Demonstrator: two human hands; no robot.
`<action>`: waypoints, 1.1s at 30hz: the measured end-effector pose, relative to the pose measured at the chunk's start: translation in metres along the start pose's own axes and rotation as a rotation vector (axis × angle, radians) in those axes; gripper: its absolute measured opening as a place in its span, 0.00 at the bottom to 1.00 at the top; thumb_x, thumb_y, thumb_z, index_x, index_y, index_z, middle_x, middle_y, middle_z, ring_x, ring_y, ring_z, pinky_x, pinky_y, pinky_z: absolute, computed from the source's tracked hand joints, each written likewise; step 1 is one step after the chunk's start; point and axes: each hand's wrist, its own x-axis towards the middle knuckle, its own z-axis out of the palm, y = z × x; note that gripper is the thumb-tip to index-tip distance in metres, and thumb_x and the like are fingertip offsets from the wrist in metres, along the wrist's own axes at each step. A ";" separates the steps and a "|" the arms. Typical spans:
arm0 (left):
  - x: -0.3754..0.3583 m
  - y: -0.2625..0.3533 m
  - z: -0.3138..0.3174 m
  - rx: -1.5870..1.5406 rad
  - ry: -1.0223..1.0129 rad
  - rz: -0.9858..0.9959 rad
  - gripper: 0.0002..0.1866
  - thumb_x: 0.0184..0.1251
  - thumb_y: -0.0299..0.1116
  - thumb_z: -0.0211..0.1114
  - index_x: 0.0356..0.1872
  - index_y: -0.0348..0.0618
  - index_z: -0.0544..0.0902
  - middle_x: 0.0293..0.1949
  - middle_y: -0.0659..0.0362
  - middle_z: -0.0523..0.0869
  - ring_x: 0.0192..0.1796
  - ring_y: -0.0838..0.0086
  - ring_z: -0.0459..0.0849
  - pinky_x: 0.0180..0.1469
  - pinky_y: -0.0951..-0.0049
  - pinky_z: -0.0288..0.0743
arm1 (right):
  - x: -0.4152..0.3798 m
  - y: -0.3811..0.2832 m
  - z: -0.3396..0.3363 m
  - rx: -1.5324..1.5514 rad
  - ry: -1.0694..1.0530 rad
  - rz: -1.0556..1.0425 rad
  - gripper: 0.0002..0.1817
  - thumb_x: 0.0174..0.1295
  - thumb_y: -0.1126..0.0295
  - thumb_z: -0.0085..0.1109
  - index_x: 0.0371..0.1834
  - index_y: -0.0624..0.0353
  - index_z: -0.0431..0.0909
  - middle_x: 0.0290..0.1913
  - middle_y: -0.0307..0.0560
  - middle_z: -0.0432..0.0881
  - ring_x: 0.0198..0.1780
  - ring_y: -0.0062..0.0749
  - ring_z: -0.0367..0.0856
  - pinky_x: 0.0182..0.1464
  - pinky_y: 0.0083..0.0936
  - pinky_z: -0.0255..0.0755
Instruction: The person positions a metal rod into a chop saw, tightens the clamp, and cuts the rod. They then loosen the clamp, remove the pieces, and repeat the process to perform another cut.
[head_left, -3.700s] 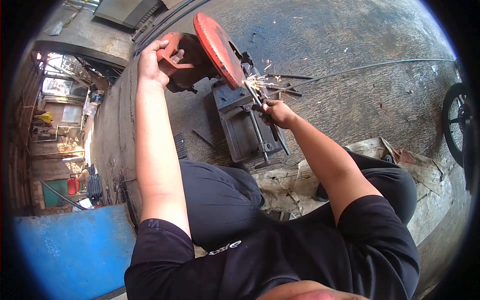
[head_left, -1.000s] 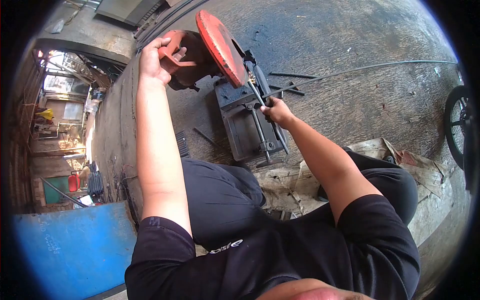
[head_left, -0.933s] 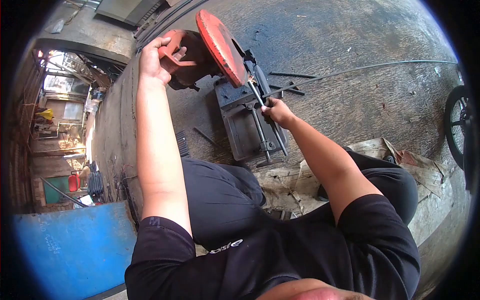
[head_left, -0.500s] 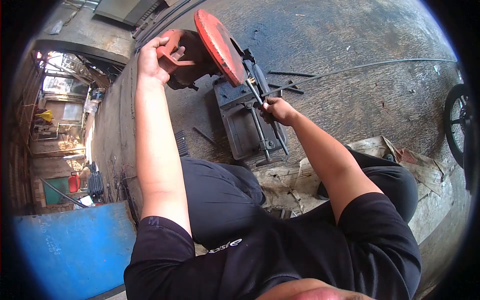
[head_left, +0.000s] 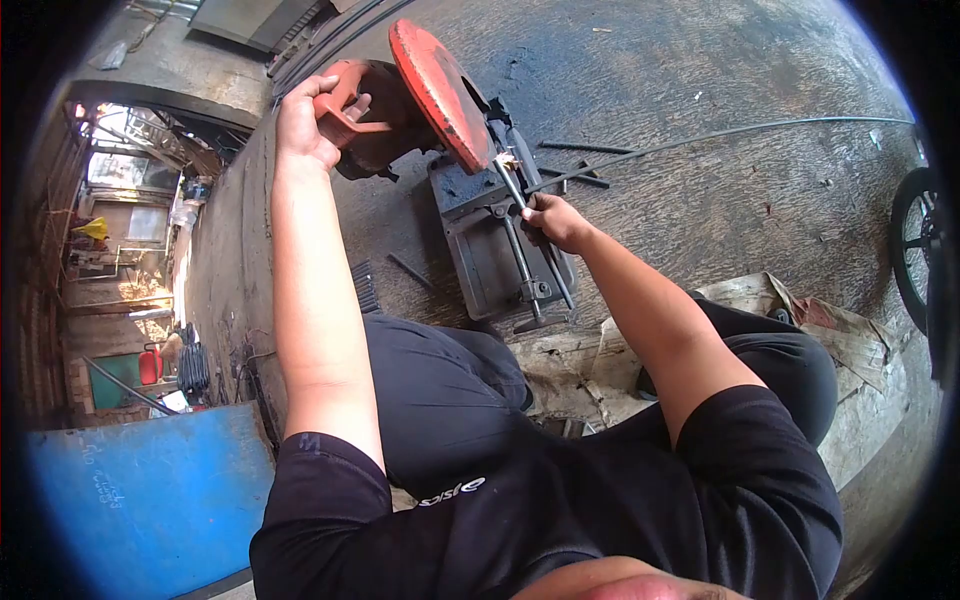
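A cut-off saw with a round red guard (head_left: 436, 92) stands on a grey metal base (head_left: 487, 262) on the floor in front of my knees. My left hand (head_left: 312, 122) is wrapped round the saw's red handle (head_left: 343, 112). My right hand (head_left: 556, 222) is closed on a thin metal rod (head_left: 511, 187) that runs up to the lower edge of the guard. A small bright patch shows where the rod meets the saw. A clamp screw (head_left: 516, 250) lies along the base, just left of my right hand.
Short dark bars (head_left: 585, 147) lie on the floor beyond the base, and a long thin rod (head_left: 760, 131) stretches right. A wheel (head_left: 912, 240) stands at the far right. A blue panel (head_left: 150, 490) is at lower left; a crumpled sheet (head_left: 840, 360) lies by my right knee.
The bright patch at the rod under the guard looks a little larger. Both hands keep their hold and have barely moved.
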 end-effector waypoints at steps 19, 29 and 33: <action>-0.002 0.000 0.000 0.011 -0.023 0.002 0.20 0.60 0.32 0.54 0.52 0.29 0.72 0.47 0.46 0.79 0.41 0.62 0.82 0.47 0.64 0.81 | 0.005 0.003 -0.004 -0.273 0.265 -0.212 0.10 0.61 0.67 0.62 0.35 0.61 0.72 0.26 0.39 0.74 0.21 0.21 0.69 0.24 0.22 0.66; -0.006 0.002 0.006 0.022 -0.008 -0.004 0.20 0.60 0.32 0.53 0.51 0.29 0.72 0.49 0.47 0.79 0.44 0.62 0.81 0.49 0.64 0.81 | 0.003 0.003 0.001 -0.023 0.187 -0.089 0.09 0.69 0.65 0.52 0.36 0.59 0.73 0.23 0.35 0.71 0.19 0.18 0.65 0.20 0.19 0.61; -0.008 0.002 0.007 -0.004 0.004 -0.009 0.19 0.60 0.31 0.53 0.50 0.29 0.72 0.48 0.47 0.79 0.44 0.62 0.81 0.49 0.65 0.81 | 0.010 0.005 -0.004 -0.009 0.155 -0.141 0.09 0.66 0.66 0.56 0.37 0.62 0.73 0.26 0.39 0.74 0.21 0.20 0.69 0.21 0.19 0.64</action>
